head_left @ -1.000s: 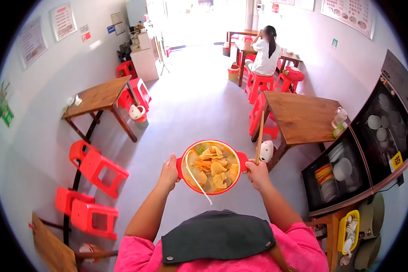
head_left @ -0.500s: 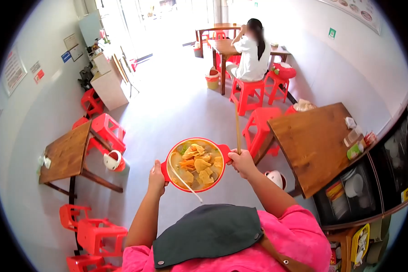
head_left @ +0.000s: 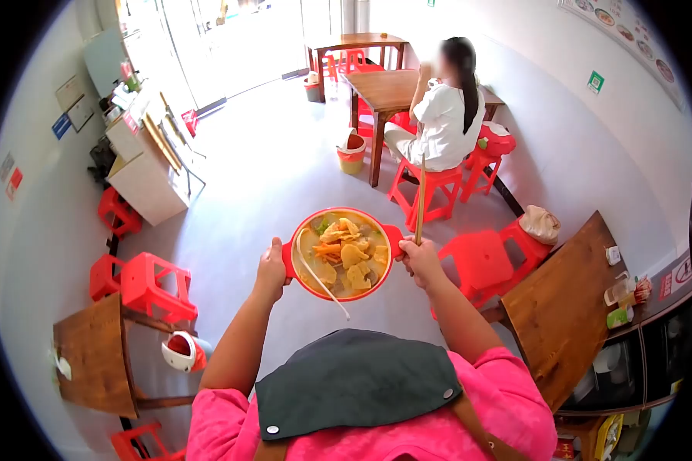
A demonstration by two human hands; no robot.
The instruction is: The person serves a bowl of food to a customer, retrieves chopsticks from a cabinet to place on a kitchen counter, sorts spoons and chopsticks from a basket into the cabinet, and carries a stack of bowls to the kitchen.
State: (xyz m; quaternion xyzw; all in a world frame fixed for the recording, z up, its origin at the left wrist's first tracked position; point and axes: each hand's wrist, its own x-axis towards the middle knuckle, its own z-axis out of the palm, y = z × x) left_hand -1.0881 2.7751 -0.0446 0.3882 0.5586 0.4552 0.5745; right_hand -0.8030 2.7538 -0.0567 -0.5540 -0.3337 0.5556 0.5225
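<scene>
Our left hand [head_left: 271, 269] is curled around the left handle [head_left: 287, 260] of a red two-handled bowl [head_left: 395, 240]; our right hand [head_left: 423, 261] grips the opposite handle and also pins a pair of wooden chopsticks [head_left: 420, 201], pointing forward. We hold the bowl ahead of the torso, over the floor, rim upward, with soup and fried pieces [head_left: 354, 254] inside; a slim white utensil handle [head_left: 321, 282] projects past the near rim. Room for moving lies ahead: the grey floor [head_left: 246, 184] forms an aisle to the bright doorway [head_left: 242, 50]. Its left edge is set by a wooden table [head_left: 92, 346], a lidded bin [head_left: 182, 351], a red stool [head_left: 158, 280] and a counter [head_left: 150, 180]. Its right edge is tighter: we note a second red stool [head_left: 480, 259] just beside our right forearm, next to a second wooden table [head_left: 569, 307]. Farther forward, a seated person [head_left: 450, 115] and a yellow-and-red bin [head_left: 351, 159] border the aisle on the right.
</scene>
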